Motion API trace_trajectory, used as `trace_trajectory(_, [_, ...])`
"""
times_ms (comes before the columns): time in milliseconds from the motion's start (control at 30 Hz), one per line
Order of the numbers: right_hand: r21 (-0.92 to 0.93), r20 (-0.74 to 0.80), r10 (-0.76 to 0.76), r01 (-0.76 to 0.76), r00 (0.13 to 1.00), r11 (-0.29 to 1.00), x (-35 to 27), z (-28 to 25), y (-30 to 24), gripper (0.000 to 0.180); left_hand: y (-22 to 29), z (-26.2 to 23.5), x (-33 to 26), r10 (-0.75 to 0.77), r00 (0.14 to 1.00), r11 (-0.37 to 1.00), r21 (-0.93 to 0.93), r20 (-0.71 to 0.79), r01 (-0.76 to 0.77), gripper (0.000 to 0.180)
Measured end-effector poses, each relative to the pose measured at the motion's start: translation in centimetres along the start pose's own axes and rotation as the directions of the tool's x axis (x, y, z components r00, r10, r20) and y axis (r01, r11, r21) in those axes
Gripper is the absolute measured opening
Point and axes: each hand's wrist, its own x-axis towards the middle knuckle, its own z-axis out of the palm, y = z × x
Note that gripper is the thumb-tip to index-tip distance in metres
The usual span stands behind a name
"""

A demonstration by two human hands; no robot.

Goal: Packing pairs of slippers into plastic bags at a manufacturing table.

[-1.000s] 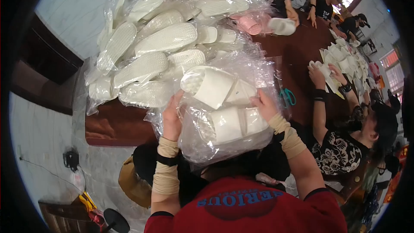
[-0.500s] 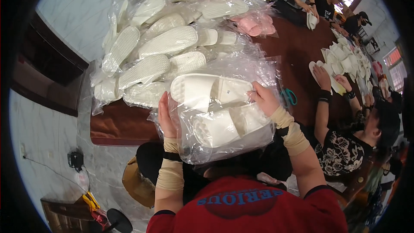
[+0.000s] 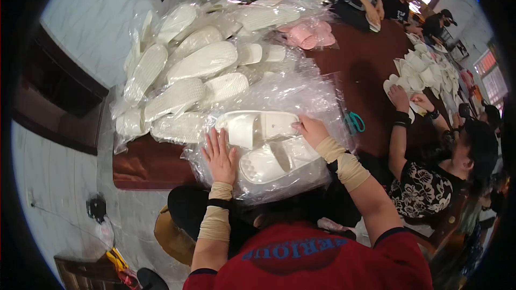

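Note:
A pair of white slippers (image 3: 266, 165) lies in a clear plastic bag (image 3: 255, 193) at the table's near edge, on top of more clear plastic. My left hand (image 3: 220, 157) rests flat with fingers spread on the bag's left side, beside the toe of the farther slipper. Thumb and fingers of my right hand (image 3: 313, 131) pinch the heel end of that farther slipper at the bag's right side. Both forearms wear beige sleeves with black bands.
Bagged white slippers (image 3: 201, 62) are heaped behind and left on the brown table (image 3: 357, 70). Bagged pink slippers (image 3: 306, 34) lie at the back, and teal scissors (image 3: 355, 122) to the right. At the right, a co-worker (image 3: 430, 182) handles white slippers near a loose pile (image 3: 427, 72).
The bagged slippers have come down onto the plastic on the table. My left hand has gone from the bag's edge to lying flat on it; my right hand still grips the heel end.

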Motion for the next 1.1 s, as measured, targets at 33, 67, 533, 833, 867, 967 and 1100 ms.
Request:
trace_trajectory(33, [-0.009, -0.008, 0.012, -0.012, 1.000, 1.000, -0.1, -0.6, 0.7, 0.033, 0.3, 0.2, 0.1, 0.011, 1.000, 1.000, -0.012, 0.004, -0.011, 0.062])
trace_trajectory(67, [0.006, -0.052, -0.024, 0.025, 0.998, 1.000, 0.1, -1.4, 1.5, 0.032, 0.5, 0.4, 0.2, -0.001, 1.000, 0.998, 0.061, 0.016, 0.000, 0.062])
trace_trajectory(533, [-0.025, -0.400, 0.315, -0.354, 0.861, 0.935, 0.2, -24.6, 12.4, 0.026, 0.5, 0.2, 0.0, -0.022, 1.000, 0.978, 0.208, -0.020, 0.026, 0.064])
trace_trajectory(833, [-0.074, -0.406, -0.145, 0.126, 0.902, 0.989, 4.4, -18.3, -4.6, 0.046, 0.8, 0.2, 0.2, -0.042, 0.999, 0.972, 0.232, 0.016, 0.038, 0.062])
trace_trajectory(867, [-0.207, -0.382, -0.441, 0.389, 0.812, 0.897, 4.1, -13.7, -1.7, 0.048, 1.6, 0.3, 0.4, -0.011, 1.000, 0.978, 0.207, 0.024, 0.006, 0.062])
trace_trajectory(967, [-0.401, 0.106, -0.468, 0.468, 0.877, 0.787, 2.1, -7.0, -1.4, 0.060, 1.3, 0.5, 0.6, -0.024, 1.000, 0.983, 0.182, -0.017, 0.027, 0.060])
trace_trajectory(1100, [-0.248, 0.338, -0.373, 0.464, 0.864, 0.850, 2.3, -3.2, 7.2, 0.060, 1.3, 0.3, 0.8, -0.008, 1.000, 0.969, 0.246, 0.016, 0.004, 0.061])
